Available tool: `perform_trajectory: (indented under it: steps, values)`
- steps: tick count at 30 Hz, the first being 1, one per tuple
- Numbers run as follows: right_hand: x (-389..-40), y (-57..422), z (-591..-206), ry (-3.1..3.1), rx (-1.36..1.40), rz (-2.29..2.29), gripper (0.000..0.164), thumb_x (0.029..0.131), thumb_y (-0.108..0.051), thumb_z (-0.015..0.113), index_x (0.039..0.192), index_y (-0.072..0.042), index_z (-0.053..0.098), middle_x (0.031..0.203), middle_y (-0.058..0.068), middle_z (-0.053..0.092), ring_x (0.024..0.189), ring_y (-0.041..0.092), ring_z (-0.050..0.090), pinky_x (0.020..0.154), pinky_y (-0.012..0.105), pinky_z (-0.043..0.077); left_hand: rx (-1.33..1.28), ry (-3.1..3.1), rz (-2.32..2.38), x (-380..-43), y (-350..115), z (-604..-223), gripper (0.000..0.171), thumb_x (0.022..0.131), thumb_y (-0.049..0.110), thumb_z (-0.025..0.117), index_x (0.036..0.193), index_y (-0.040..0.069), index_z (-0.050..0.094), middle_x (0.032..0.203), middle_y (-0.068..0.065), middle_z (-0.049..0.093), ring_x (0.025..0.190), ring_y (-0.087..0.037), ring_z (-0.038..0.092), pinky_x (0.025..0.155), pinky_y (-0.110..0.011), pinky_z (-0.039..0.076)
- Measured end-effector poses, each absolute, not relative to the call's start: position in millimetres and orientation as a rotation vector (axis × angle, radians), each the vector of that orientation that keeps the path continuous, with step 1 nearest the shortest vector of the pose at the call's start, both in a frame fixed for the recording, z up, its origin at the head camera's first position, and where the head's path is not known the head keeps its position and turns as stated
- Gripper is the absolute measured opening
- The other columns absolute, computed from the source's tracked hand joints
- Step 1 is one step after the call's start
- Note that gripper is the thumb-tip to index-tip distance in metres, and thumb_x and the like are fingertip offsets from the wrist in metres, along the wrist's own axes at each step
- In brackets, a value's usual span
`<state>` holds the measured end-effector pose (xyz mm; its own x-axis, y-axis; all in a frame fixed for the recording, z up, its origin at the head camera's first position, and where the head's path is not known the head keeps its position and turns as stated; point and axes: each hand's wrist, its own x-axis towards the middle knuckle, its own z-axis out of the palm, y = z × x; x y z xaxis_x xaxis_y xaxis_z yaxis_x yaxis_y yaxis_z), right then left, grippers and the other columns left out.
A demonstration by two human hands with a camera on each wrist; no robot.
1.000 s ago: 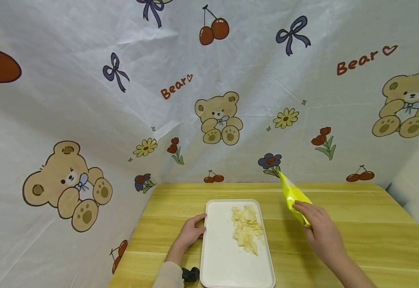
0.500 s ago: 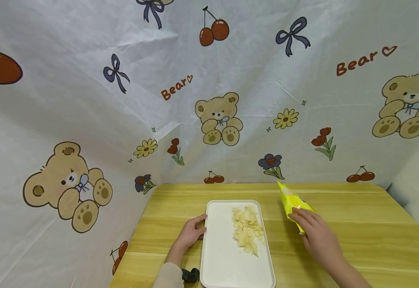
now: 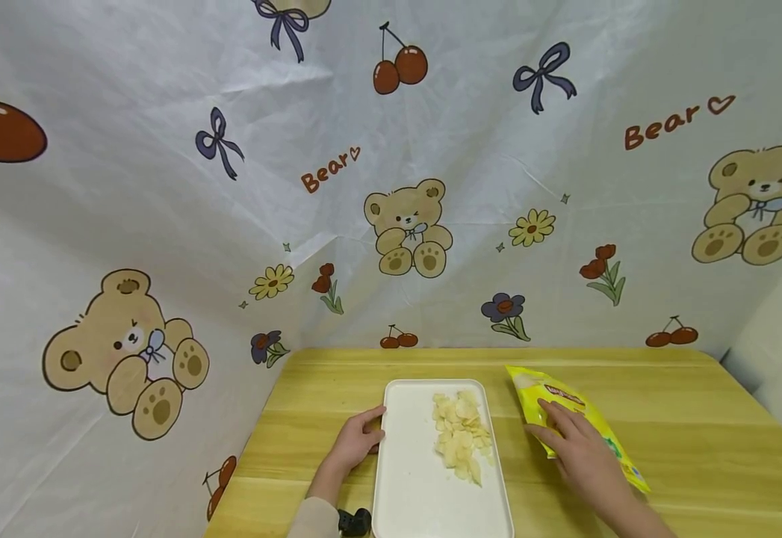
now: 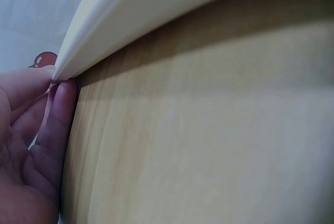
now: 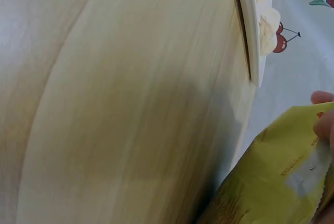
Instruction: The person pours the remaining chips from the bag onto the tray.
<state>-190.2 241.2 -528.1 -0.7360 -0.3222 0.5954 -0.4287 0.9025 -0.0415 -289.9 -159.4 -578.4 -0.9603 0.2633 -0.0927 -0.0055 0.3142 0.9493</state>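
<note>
My left hand is at the left edge of a white rectangular tray, its fingertips against the rim. In the left wrist view, one finger meets the rim and another lies low beside the table. Thin pale potato chips form a loose heap on the tray's right half. To the right of the tray, my right hand holds a bright yellow chip bag by its edge, low over the table. The right wrist view shows the bag slanting, with fingertips at its upper edge.
The light wooden table ends against a white curtain printed with bears, bows and flowers. A black strap-like object sits by my left sleeve, close to the tray's lower left side.
My right hand has lowered the yellow bag, turning it from upright and edge-on to flatter, so its printed face shows. The left hand, tray and chips have stayed put. The view has tilted slightly up.
</note>
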Motion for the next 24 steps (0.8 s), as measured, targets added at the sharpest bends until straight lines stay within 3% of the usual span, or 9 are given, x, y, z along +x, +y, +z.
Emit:
perform_trajectory:
  steps: [9,13,20,24]
  values:
    - [-189,238,-536,-2.650,0.423,0.290,0.061,0.069,0.003,0.082,0.125,-0.016,0.069,0.153,0.023,0.042,0.137,0.043,0.039,0.107,0.059,0.036,0.231,2.359,1.696,-293,-158,-579,0.053,0.098,0.007,0.061,0.149,0.009,0.048,0.085,-0.011,0.058,0.060,-0.012,0.047,0.068,-0.029,0.057]
    - [-187,236,-537,-2.728,0.380,0.353,0.060,0.075,-0.011,0.083,0.132,-0.015,0.064,0.157,0.026,0.033,0.141,0.046,0.033,0.107,0.063,0.037,0.222,2.366,1.687,-292,-158,-579,0.053,0.098,0.006,0.061,0.149,0.009,0.049,0.083,-0.009,0.057,0.061,-0.012,0.047,0.066,-0.028,0.057]
    - [-181,233,-537,-2.725,0.357,0.392,0.068,0.076,-0.034,0.085,0.136,-0.014,0.061,0.159,0.028,0.028,0.144,0.045,0.029,0.113,0.060,0.031,0.217,2.364,1.697,-289,-158,-580,0.054,0.097,0.005,0.062,0.149,0.007,0.048,0.083,-0.010,0.055,0.064,-0.014,0.047,0.066,-0.029,0.056]
    - [-180,233,-536,-2.788,0.303,0.402,0.074,0.076,-0.043,0.084,0.138,-0.014,0.058,0.160,0.029,0.024,0.144,0.048,0.026,0.112,0.067,0.027,0.221,2.357,1.706,-287,-158,-578,0.054,0.097,0.005,0.061,0.149,0.006,0.048,0.087,-0.013,0.057,0.065,-0.015,0.048,0.067,-0.031,0.056]
